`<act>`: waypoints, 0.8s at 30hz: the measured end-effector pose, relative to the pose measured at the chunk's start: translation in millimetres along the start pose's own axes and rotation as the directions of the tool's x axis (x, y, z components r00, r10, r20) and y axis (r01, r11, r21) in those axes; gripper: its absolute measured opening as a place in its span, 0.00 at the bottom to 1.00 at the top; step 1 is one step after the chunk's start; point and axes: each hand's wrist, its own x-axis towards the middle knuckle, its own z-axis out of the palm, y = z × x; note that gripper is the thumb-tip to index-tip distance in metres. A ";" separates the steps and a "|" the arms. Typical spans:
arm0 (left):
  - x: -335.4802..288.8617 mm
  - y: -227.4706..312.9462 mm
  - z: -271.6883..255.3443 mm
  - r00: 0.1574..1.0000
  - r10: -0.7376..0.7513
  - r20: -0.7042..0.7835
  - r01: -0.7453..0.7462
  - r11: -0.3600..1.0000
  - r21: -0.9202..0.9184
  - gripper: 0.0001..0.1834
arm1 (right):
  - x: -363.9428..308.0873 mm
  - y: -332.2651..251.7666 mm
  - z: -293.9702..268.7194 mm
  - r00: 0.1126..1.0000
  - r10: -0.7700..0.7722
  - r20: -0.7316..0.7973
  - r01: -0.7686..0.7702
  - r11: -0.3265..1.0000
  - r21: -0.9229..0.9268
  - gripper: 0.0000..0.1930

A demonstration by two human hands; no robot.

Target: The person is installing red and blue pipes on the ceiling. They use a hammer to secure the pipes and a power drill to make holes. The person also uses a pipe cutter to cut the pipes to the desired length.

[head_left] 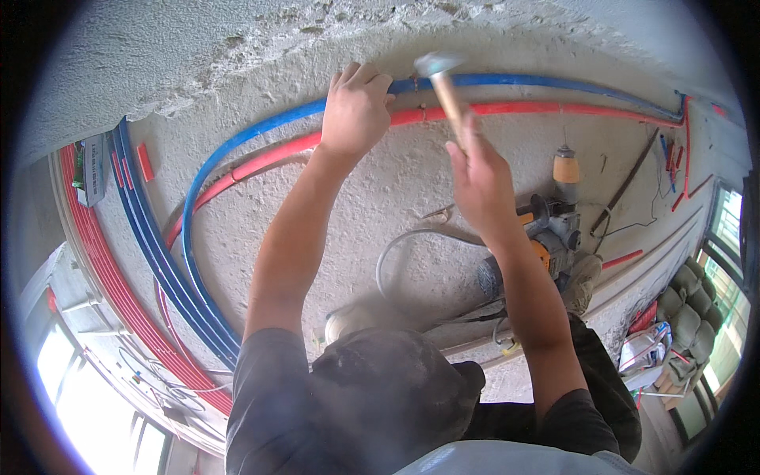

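A hammer [448, 101] with a pale wooden handle is raised in the right hand [480, 180], above the stretch where a blue pipe [522, 80] and a red pipe [522, 108] run side by side; its metal head is blurred, and in the view it overlaps the blue pipe's line. The right hand's fingers are wrapped closely round the handle. The left hand [356, 115] is at the pipes, just left of the hammer, with its back toward the camera and its fingers [354, 76] bent at the blue pipe; the tips are hidden, so one cannot tell how far open they are or whether they hold anything. The two pipes curve away to the left across rough grey concrete [317, 237], below a plastered surface [182, 63] with a crumbling edge. A yellow-and-black power tool [546, 245] lies on the concrete near the right forearm, with a grey hose [382, 265] looping beside it. Farther left run a row of blue pipes [162, 249] and a row of red pipes [89, 222], near a short red piece [145, 162] and a grey box [93, 169]. At the far right, a dark rod [625, 192] lies near a thin cable, and stuffed sacks [693, 305] are piled beside a window [724, 218].
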 end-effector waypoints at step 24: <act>-3.3 -1.7 3.1 1.000 -0.027 0.010 0.027 0.999 -0.030 0.12 | 15.1 -8.8 -1.2 0.995 0.008 -0.102 -0.005 0.999 0.033 0.28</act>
